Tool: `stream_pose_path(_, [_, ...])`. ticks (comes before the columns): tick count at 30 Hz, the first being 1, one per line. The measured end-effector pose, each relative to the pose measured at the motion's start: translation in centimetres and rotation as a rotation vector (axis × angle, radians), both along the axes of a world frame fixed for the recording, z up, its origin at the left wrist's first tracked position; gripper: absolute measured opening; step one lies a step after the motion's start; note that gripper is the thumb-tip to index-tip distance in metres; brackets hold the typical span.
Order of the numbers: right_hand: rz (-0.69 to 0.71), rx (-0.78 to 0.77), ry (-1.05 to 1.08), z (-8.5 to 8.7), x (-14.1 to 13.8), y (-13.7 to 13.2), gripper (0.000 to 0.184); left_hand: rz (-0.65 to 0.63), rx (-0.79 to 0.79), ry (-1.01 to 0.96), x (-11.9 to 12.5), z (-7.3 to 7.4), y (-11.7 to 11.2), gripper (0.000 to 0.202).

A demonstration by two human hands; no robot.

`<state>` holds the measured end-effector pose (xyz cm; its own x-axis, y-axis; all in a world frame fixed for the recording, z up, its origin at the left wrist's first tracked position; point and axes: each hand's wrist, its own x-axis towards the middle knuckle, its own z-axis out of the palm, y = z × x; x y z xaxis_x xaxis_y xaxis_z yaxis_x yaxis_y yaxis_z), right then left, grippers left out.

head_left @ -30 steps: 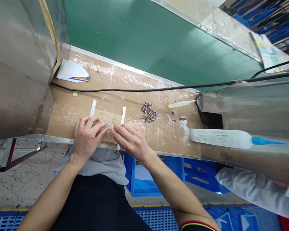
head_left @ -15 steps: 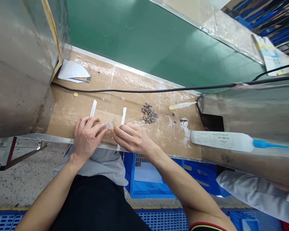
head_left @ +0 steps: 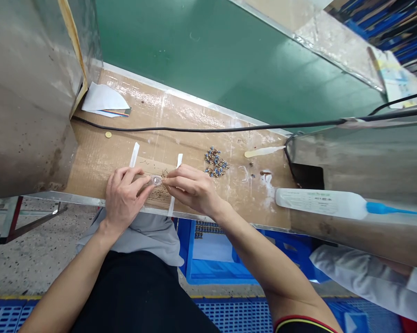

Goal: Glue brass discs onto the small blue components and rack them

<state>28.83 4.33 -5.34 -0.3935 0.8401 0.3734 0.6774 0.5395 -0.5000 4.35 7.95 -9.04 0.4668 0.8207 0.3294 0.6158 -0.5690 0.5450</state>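
Note:
Between thumb and fingers, my left hand (head_left: 127, 194) pinches a small clear round piece (head_left: 156, 180) over the cardboard-covered bench. My right hand (head_left: 190, 187) is closed in a pinch at the right edge of that piece; whatever is between its fingertips is too small to make out. Under both hands lies a cardboard pad (head_left: 154, 165) scattered with tiny dark slivers. White tape strips (head_left: 134, 155) flank the pad. To the right of my right hand sits a pile of small blue-and-brass parts (head_left: 215, 162).
A white bottle with a blue nozzle (head_left: 321, 203) lies at the right. A black cable (head_left: 208, 131) crosses the bench. Behind it are a pale spatula-like stick (head_left: 264, 151) and white paper (head_left: 104, 98). Below the edge stands a blue crate (head_left: 222, 273) holding rows of parts.
My right hand has shifted slightly up and to the right, its fingers now pinched at the clear piece's edge. My left hand keeps holding the piece, which looks slightly turned.

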Motion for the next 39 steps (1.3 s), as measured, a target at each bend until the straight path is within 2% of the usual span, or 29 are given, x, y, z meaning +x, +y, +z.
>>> stream_pose_path(9, [-0.189, -0.465, 0.375, 1.3, -0.1, 1.5, 0.013, -0.004, 0.000, -0.004, -0.1, -0.2, 0.1, 0.013])
stream_pose_path(18, [-0.275, -0.767, 0.612, 0.7, 0.3, 2.4, 0.031, 0.004, 0.013, -0.006, 0.0, -0.3, 0.1, 0.011])
stream_pose_path(30, [-0.304, -0.926, 0.721, 0.6, 0.5, 3.6, 0.035, 0.005, 0.018, -0.009, 0.1, -0.3, 0.2, 0.015])
stream_pose_path(32, [-0.310, -0.923, 0.710, 0.6, 0.5, 3.5, 0.033, 0.003, 0.023, -0.012, 0.0, -0.3, 0.2, 0.016])
stream_pose_path(34, [-0.306, -0.857, 0.654, 0.8, 0.3, 3.1, 0.029, 0.005, 0.028, -0.016, 0.0, -0.3, 0.2, 0.016])
stream_pose_path(36, [-0.292, -0.701, 0.525, 1.0, 0.0, 2.2, 0.022, 0.005, 0.031, -0.017, 0.0, -0.4, 0.2, 0.016])
stream_pose_path(39, [-0.225, -0.341, 0.236, 1.0, -0.7, 0.4, 0.015, 0.000, 0.042, -0.021, 0.0, -0.4, 0.2, 0.016])
